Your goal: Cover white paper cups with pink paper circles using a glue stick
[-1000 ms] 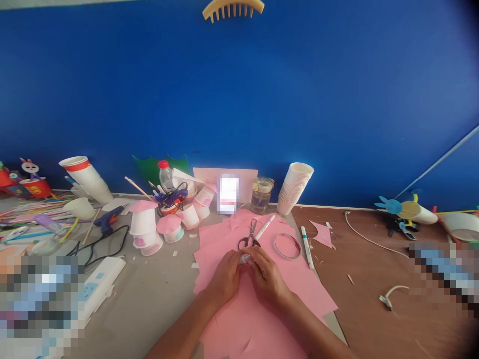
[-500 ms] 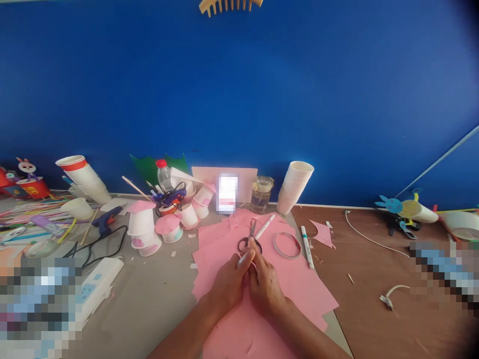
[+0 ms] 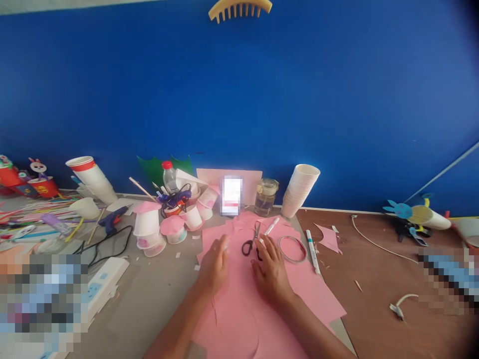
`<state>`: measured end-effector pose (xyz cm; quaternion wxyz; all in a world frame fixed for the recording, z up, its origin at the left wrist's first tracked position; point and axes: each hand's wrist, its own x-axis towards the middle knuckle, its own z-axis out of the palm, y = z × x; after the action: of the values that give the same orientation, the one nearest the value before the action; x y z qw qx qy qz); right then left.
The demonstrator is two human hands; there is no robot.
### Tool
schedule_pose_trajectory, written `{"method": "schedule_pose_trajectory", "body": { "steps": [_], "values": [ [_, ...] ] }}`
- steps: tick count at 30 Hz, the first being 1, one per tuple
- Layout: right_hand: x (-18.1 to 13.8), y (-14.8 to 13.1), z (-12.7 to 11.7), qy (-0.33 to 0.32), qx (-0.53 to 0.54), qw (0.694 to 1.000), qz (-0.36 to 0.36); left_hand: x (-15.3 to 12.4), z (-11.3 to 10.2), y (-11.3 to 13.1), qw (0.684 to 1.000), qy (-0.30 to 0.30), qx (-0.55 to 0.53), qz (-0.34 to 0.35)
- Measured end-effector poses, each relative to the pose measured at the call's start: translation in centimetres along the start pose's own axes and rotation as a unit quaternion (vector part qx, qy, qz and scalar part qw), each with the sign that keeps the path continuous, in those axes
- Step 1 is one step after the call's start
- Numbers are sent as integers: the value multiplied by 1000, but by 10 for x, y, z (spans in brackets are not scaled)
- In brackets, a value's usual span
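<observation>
Overlapping pink paper sheets (image 3: 239,309) cover the middle of the table. My left hand (image 3: 214,264) hovers over their left part, fingers stretched out and slightly blurred, with nothing plainly in it. On the right, my right hand (image 3: 275,271) has its fingers spread. Its fingertips partly cover one handle loop of the black-handled scissors (image 3: 247,248), whose blades point away from me. Just beyond the fingers lies a white marker (image 3: 272,226). A thin ring, perhaps a tape roll (image 3: 304,257), rests to the right, beside a teal-capped marker (image 3: 313,252).
Decorated paper cups (image 3: 146,224), a red-capped bottle (image 3: 169,177), a lit phone (image 3: 232,194), a glass jar (image 3: 266,197) and a leaning cup stack (image 3: 300,189) line the back. A glue gun (image 3: 112,221) and power strip (image 3: 107,279) are left; a pink scrap (image 3: 328,238) and cables lie right.
My hands were clasped together over the paper and have parted, left hand to the left, right hand to the right with fingers spreading. The view has shifted slightly.
</observation>
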<state>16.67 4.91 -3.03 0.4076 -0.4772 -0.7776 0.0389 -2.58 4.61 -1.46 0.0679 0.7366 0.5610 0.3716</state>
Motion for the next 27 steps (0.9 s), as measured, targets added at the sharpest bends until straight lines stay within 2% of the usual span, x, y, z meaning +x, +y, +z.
{"method": "schedule_pose_trajectory", "body": {
  "steps": [3, 6, 9, 15, 20, 22, 27],
  "values": [
    [0, 0, 0, -83, -83, 993, -11, 9, -8, -18, 996, 54, 65, -43],
    [1, -7, -4, -138, -104, 985, -2, 14, -14, -29, 992, 67, 91, -62],
    [7, -13, -11, -128, -101, 986, 30, 14, -18, -34, 983, 69, 147, -82],
    [12, -11, -18, -90, -123, 985, 78, 12, -20, -39, 947, 52, 279, -151],
    [11, -3, -20, -90, -158, 976, 120, 14, -23, -20, 954, 79, 271, -102],
    [12, -1, -22, -110, -177, 968, 136, 14, -23, -10, 966, 51, 245, -64],
    [15, -5, -25, -142, -216, 956, 138, 10, -19, 6, 974, -83, 212, -1]
  ]
}}
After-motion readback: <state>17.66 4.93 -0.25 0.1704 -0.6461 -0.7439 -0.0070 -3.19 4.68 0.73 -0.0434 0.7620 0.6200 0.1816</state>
